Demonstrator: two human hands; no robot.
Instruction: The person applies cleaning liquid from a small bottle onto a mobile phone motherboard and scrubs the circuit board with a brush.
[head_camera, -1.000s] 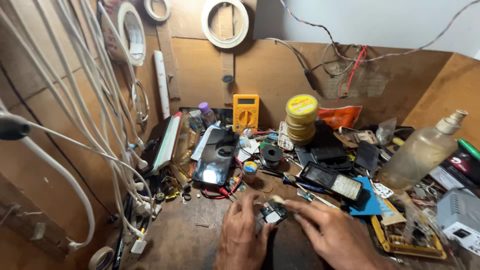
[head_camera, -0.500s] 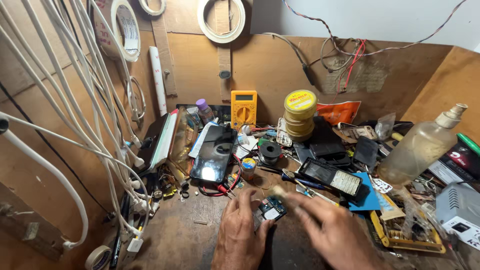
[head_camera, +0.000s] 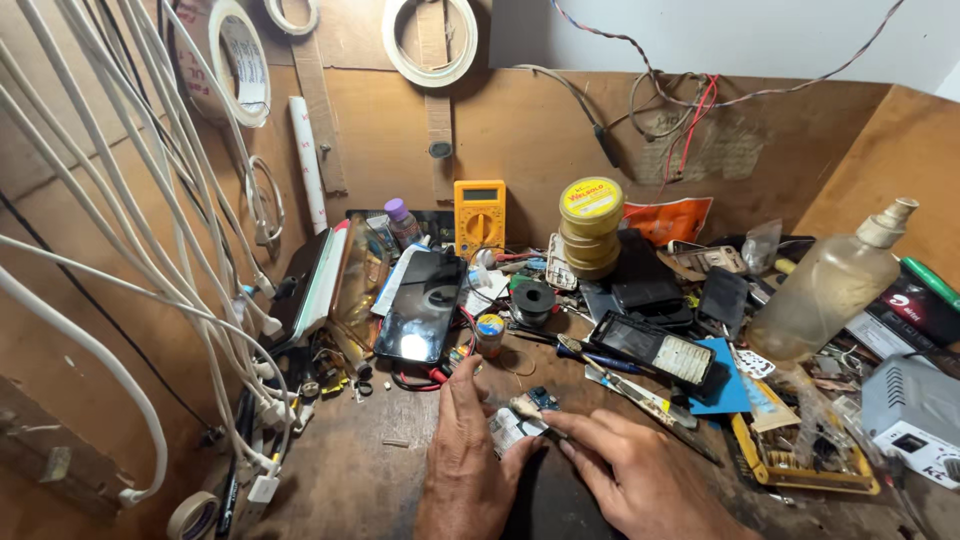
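My left hand (head_camera: 468, 455) rests on the wooden bench (head_camera: 350, 480) and pins a small circuit board (head_camera: 517, 425) between thumb and fingers. My right hand (head_camera: 640, 470) comes in from the right, its fingertips pinched on a thin tool or brush (head_camera: 527, 408) that touches the board. A dark smartphone (head_camera: 423, 305) lies just beyond my left hand, with a small round tin (head_camera: 489, 330) beside it. A phone with its keypad exposed (head_camera: 655, 347) lies behind my right hand.
Many white cables (head_camera: 150, 250) hang along the left wall. A yellow multimeter (head_camera: 479, 215), stacked yellow tins (head_camera: 590, 225), a clear plastic bottle (head_camera: 830, 285), a grey box (head_camera: 915, 410), a yellow tray of parts (head_camera: 800, 465) and tape rolls (head_camera: 430, 40) crowd the bench and back wall.
The view has shifted slightly downward. Both hands stay on the small board, with the right fingertips moving the thin tool a little across it.
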